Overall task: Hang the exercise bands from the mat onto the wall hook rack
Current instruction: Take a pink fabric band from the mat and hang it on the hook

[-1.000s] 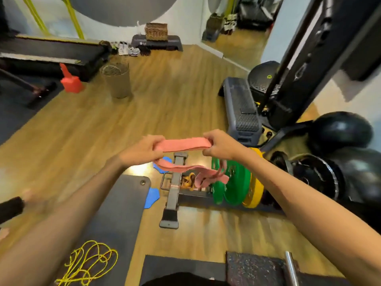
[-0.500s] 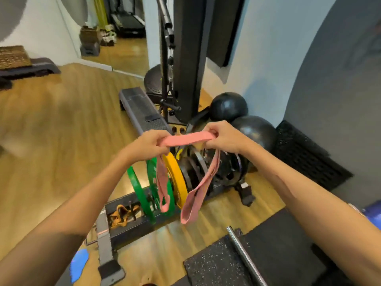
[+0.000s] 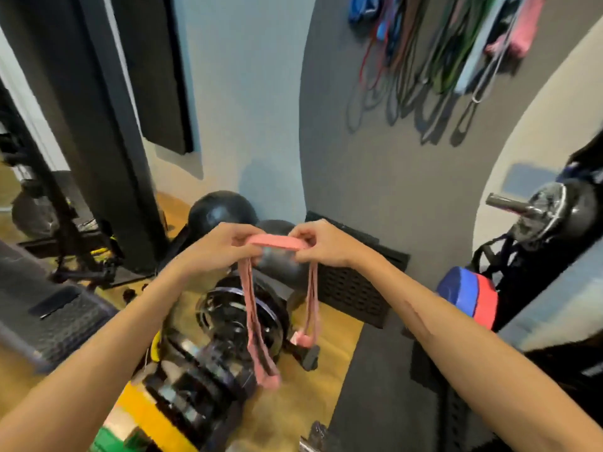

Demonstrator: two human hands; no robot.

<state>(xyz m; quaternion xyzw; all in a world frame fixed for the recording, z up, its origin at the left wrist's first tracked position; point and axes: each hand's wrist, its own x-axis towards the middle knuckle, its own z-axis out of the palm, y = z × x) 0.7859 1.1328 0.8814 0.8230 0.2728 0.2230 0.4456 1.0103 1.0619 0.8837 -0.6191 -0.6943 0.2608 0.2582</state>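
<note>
Pink exercise band (image 3: 277,243) is stretched between left hand (image 3: 225,247) and right hand (image 3: 323,246), fingers of both curled tight around it, loops dangling; bands on the wall (image 3: 434,57) hang up ahead, so this one is carried but not yet hung

Wooden floor (image 3: 329,380) carries black weight plates (image 3: 235,321), two dark balls (image 3: 222,210) and a black mat (image 3: 375,402).

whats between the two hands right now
In the head view, a short flat stretch of the pink band spans from the left hand to the right hand.
</note>
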